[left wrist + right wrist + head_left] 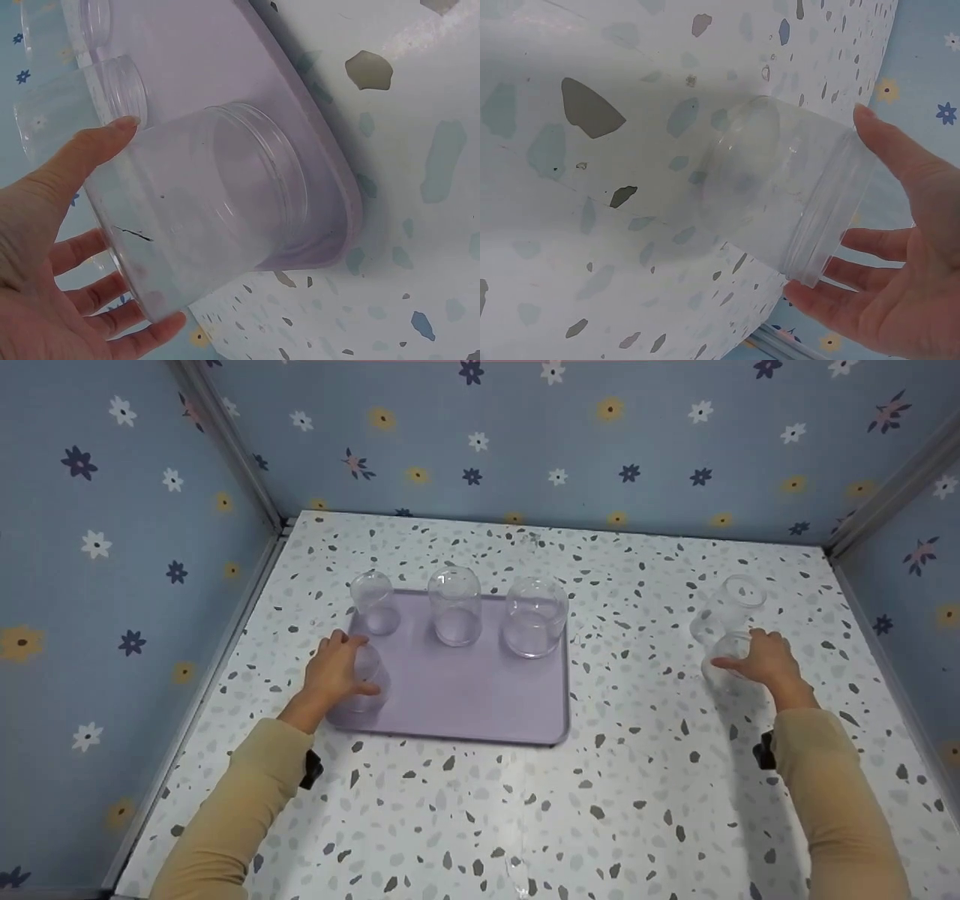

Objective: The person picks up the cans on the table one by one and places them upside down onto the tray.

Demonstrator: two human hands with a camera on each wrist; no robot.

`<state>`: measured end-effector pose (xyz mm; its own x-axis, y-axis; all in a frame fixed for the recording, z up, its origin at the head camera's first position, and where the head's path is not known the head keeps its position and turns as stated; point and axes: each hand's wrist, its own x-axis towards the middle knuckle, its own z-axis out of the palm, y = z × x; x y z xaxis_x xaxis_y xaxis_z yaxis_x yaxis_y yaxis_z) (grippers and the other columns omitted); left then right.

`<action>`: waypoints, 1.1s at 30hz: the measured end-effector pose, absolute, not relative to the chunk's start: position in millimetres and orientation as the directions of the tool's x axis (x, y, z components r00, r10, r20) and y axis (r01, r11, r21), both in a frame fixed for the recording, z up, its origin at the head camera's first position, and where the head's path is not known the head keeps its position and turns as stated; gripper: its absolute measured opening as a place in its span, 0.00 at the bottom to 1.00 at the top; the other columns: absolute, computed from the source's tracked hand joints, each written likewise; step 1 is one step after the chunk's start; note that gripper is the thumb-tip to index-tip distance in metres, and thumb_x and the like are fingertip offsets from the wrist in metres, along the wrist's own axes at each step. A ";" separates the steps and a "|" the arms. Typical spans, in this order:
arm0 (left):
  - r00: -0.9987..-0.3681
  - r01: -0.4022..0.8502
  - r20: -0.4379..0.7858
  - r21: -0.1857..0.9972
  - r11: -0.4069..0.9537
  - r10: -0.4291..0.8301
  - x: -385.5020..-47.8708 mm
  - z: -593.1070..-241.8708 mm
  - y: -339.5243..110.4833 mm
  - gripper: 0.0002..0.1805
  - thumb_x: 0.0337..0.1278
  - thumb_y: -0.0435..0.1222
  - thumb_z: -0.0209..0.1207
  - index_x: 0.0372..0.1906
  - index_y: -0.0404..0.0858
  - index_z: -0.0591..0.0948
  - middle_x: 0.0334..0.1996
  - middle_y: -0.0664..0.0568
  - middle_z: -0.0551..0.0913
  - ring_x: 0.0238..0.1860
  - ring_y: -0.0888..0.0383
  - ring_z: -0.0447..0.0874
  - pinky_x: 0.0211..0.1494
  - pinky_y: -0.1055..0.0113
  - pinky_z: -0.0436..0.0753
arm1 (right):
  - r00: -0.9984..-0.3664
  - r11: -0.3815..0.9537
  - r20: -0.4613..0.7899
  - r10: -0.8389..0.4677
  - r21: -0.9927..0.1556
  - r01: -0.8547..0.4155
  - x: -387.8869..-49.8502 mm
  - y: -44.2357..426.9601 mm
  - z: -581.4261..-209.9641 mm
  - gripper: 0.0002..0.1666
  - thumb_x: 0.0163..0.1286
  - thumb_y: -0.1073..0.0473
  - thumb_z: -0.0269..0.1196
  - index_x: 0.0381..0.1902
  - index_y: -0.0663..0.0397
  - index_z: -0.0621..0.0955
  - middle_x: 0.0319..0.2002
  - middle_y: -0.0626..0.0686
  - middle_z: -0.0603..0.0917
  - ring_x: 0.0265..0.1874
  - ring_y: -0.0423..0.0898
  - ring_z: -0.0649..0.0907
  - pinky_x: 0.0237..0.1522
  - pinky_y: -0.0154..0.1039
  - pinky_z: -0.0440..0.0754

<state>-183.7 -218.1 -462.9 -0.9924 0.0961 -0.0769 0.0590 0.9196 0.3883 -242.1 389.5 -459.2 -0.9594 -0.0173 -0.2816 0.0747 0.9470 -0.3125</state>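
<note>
At the near left corner of the lilac tray (465, 697), my left hand (334, 669) holds a clear jar (202, 210). Its ridged mouth faces down onto the tray; the thumb lies on one side and the fingers reach round its base. Over on the right of the table, my right hand (766, 660) grips a second clear jar (772, 180) near its threaded rim, thumb and fingers on opposite sides. That jar has its mouth up and its base toward the tabletop; whether the base touches cannot be told.
Along the tray's far edge stand three upturned clear jars: a left one (375, 604), a middle one (455, 607) and a right one (535, 619). Another clear jar (724, 611) stands mouth up just beyond my right hand. Flowered panels (525, 442) enclose the speckled table (637, 810).
</note>
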 end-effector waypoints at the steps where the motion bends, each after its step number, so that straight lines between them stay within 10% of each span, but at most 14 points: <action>1: -0.992 0.061 -0.074 0.387 0.920 0.097 -184.0 -463.1 -218.3 0.44 0.23 0.41 0.73 0.55 0.30 0.69 0.46 0.34 0.66 0.45 0.40 0.64 0.41 0.48 0.72 | -0.963 0.947 -0.271 -0.020 -0.313 0.069 -241.9 389.8 -459.7 0.59 0.53 0.38 0.60 0.58 0.85 0.51 0.52 0.83 0.53 0.52 0.74 0.56 0.50 0.65 0.58; 33: -0.981 0.067 -0.154 0.316 0.946 0.121 -184.1 -448.5 -213.6 0.50 0.29 0.48 0.71 0.61 0.29 0.62 0.50 0.29 0.64 0.48 0.35 0.65 0.44 0.43 0.70 | -0.982 0.934 -0.190 -0.011 -0.353 0.057 -211.7 370.8 -449.7 0.60 0.50 0.32 0.59 0.60 0.77 0.56 0.54 0.79 0.57 0.49 0.72 0.63 0.45 0.64 0.64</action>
